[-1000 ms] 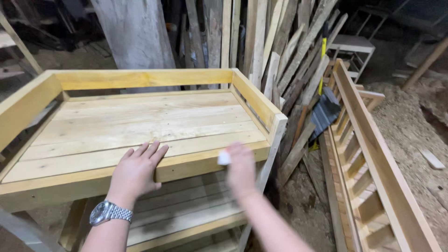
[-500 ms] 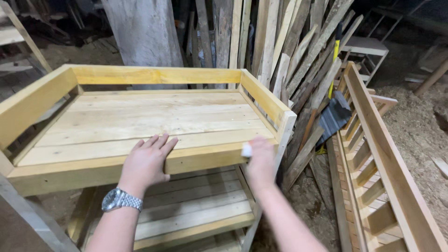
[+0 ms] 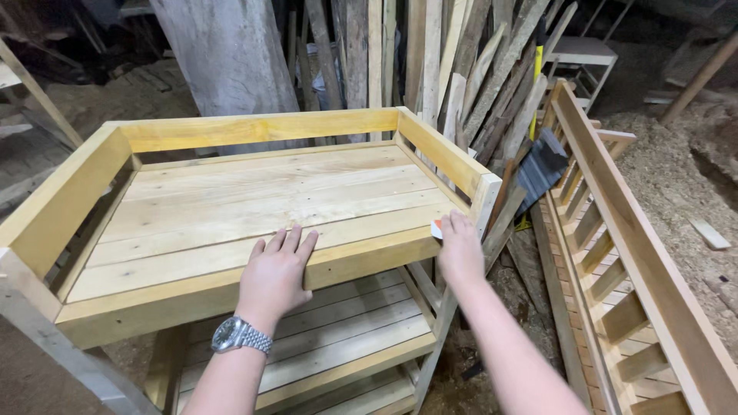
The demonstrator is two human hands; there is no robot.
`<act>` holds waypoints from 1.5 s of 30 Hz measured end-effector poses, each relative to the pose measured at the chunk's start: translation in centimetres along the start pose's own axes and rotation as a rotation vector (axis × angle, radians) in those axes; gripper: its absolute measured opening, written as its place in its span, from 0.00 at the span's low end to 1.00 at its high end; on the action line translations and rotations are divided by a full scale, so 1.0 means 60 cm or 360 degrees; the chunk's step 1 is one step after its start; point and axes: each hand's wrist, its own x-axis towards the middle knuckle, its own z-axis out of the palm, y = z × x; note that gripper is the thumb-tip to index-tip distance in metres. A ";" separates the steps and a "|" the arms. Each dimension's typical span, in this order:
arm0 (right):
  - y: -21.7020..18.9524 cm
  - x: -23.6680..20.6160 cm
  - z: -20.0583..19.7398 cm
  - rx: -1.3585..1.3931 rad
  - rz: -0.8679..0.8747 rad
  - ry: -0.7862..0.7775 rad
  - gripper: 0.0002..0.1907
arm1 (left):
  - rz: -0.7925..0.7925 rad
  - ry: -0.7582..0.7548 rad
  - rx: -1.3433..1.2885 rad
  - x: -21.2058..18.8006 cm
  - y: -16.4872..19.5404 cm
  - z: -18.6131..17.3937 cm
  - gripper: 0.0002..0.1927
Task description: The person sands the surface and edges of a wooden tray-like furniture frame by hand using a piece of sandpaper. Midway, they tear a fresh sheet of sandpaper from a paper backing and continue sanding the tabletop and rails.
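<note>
Rough planks (image 3: 430, 69) lean against the back of this sawdust-strewn workshop, and a slatted wooden frame (image 3: 615, 230) lies to the right. I see the pale wooden tray-top stand (image 3: 254, 200) right below me. My left hand (image 3: 275, 273) lies flat on its front rail, fingers together, steadying it. My right hand (image 3: 460, 250) is closed around a small white-and-orange block (image 3: 437, 228), pressed at the rail's right front corner. I judge I'm sanding that edge; the next stroke needs even pressure along the rail while the left keeps bracing.
</note>
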 end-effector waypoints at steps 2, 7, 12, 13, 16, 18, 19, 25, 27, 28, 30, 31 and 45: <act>-0.031 -0.014 0.007 0.0227 0.0233 -0.0263 0.23 | 0.0002 0.0014 0.0010 0.002 0.001 0.003 0.55; -0.023 -0.020 -0.016 0.0694 0.0468 -0.0486 0.19 | 0.0049 0.0016 0.0014 0.001 0.001 0.014 0.54; 0.060 0.028 -0.023 0.1060 0.0893 -0.0595 0.14 | 0.0053 -0.0124 0.0033 0.022 -0.005 -0.002 0.54; 0.070 0.035 -0.020 0.1386 0.1037 -0.0533 0.14 | 0.0069 -0.0135 0.0034 0.024 -0.006 -0.007 0.56; 0.083 0.047 -0.012 0.1925 0.1223 -0.0392 0.14 | 0.0077 -0.0154 0.0009 0.028 -0.002 -0.017 0.59; 0.083 0.046 -0.006 0.1684 0.1045 -0.0343 0.12 | 0.0069 -0.0164 0.0006 0.033 0.000 -0.022 0.60; 0.079 0.045 -0.007 0.1482 0.1016 -0.0367 0.11 | 0.0066 -0.0182 0.0008 0.034 0.002 -0.023 0.60; 0.035 0.038 -0.033 0.0723 -0.0008 -0.0569 0.06 | 0.0024 -0.0165 -0.0014 0.033 0.009 -0.023 0.59; 0.028 0.036 -0.045 0.0805 -0.0124 -0.0480 0.12 | 0.0018 -0.0148 -0.0018 0.033 0.012 -0.024 0.59; 0.027 0.035 -0.050 0.0781 -0.0120 -0.0522 0.13 | 0.0022 -0.0156 -0.0014 0.033 0.013 -0.025 0.60; 0.032 0.035 -0.058 0.0718 -0.0115 -0.0609 0.14 | 0.0025 -0.0176 -0.0024 0.035 0.016 -0.025 0.60; 0.034 0.036 -0.062 0.0769 -0.0084 -0.0580 0.15 | 0.0019 -0.0189 -0.0020 0.036 0.016 -0.026 0.60; -0.082 -0.002 -0.050 0.1147 -0.0350 -0.0216 0.17 | 0.0084 -0.0107 0.0041 0.040 0.025 -0.020 0.59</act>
